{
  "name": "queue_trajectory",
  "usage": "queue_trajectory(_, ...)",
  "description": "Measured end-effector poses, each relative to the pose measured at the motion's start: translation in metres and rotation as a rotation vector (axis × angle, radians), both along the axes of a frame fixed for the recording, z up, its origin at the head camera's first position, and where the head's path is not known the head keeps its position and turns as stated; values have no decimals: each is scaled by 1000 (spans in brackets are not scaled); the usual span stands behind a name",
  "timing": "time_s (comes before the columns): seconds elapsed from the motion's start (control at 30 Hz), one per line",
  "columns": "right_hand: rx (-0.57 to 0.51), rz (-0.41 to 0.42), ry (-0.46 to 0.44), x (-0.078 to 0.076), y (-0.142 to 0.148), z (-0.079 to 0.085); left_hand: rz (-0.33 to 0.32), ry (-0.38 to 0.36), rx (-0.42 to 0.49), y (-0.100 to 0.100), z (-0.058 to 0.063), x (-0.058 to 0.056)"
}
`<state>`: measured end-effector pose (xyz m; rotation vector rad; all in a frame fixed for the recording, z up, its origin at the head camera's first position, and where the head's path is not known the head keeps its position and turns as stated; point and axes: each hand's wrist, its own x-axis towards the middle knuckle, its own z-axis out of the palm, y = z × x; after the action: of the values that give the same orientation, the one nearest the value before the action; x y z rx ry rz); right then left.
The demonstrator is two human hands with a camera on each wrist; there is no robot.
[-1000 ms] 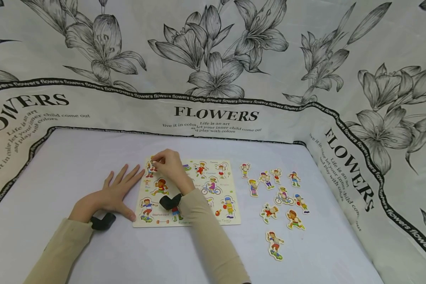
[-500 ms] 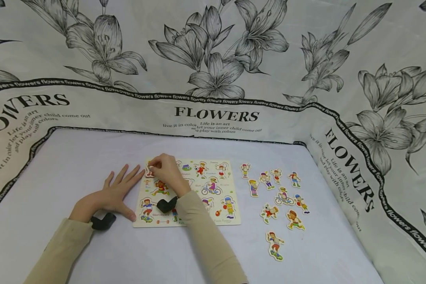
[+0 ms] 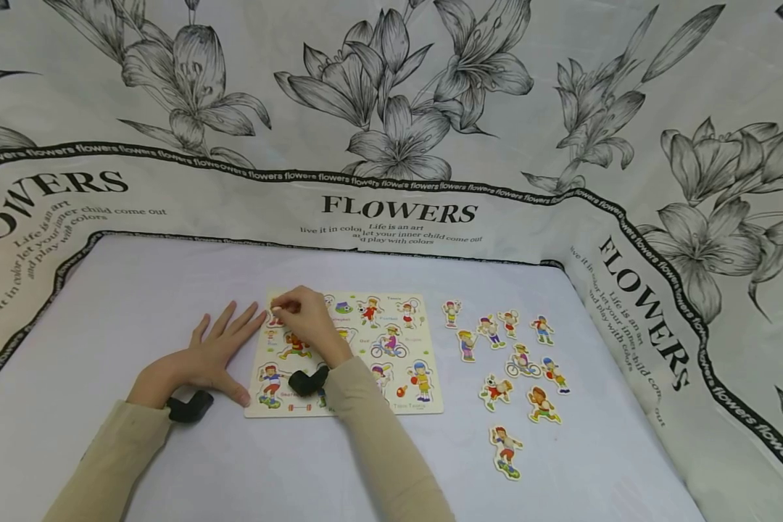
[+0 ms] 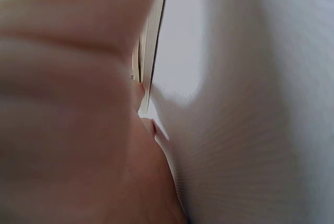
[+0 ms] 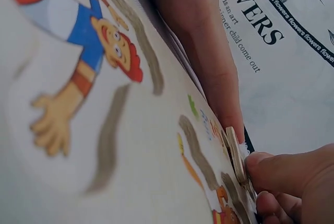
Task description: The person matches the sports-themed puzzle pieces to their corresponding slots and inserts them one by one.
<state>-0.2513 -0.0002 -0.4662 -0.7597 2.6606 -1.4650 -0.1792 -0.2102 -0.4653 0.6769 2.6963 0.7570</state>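
Observation:
A cream puzzle board (image 3: 352, 415) with pictures of children at sports lies on the white cloth. My right hand (image 3: 309, 319) is over its far left corner. In the right wrist view the thumb and fingers pinch a thin wooden puzzle piece (image 5: 236, 156), which stands on edge at the board; its picture is mostly hidden. My left hand (image 3: 205, 362) rests flat with spread fingers along the board's left edge. From the left wrist the board's edge (image 4: 152, 41) shows beside the palm.
Several loose puzzle pieces, among them a cyclist (image 3: 522, 361), a runner (image 3: 544, 404) and a skateboarder (image 3: 505, 451), lie scattered right of the board. A floral cloth (image 3: 398, 217) rises behind the table. Black straps with camera mounts (image 3: 191, 407) sit on both wrists.
My right hand has shifted slightly left and lower at the board's corner, with the puzzle piece in its fingers. My left hand and the loose pieces have stayed put.

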Motion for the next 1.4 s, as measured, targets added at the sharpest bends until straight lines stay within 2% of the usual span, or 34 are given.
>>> queue_trajectory(0.17, -21, 0, 8, 0, 0, -4, -12, 33, 27, -1, -1, 1)
queue_trajectory(0.47, 2, -22, 27, -1, 0, -7, 0, -7, -13, 0, 2, 0)
queue_trajectory(0.63, 9, -19, 36, -2, -1, -9, -11, 35, 17, -1, -1, 1)
queue_trajectory(0.8, 16, -18, 44, -2, -2, -9, -7, 41, 16, -2, -5, -1)
queue_trajectory(0.9, 27, -21, 27, -1, -2, -6, -6, 31, 3, -2, -7, -2)
queue_trajectory(1.03, 61, -13, -40, 3, 1, 3, -2, 24, -27, -1, -9, -3)
queue_trajectory(1.2, 113, 17, -123, 10, 7, 18, 4, 11, -20, 1, -2, 0)
queue_trajectory(1.3, 136, 40, -131, 12, 12, 23, 8, -6, -16, 3, 3, 1)
queue_trajectory(1.4, 126, 55, -123, 12, 19, 26, 15, -14, -35, 3, 3, 1)
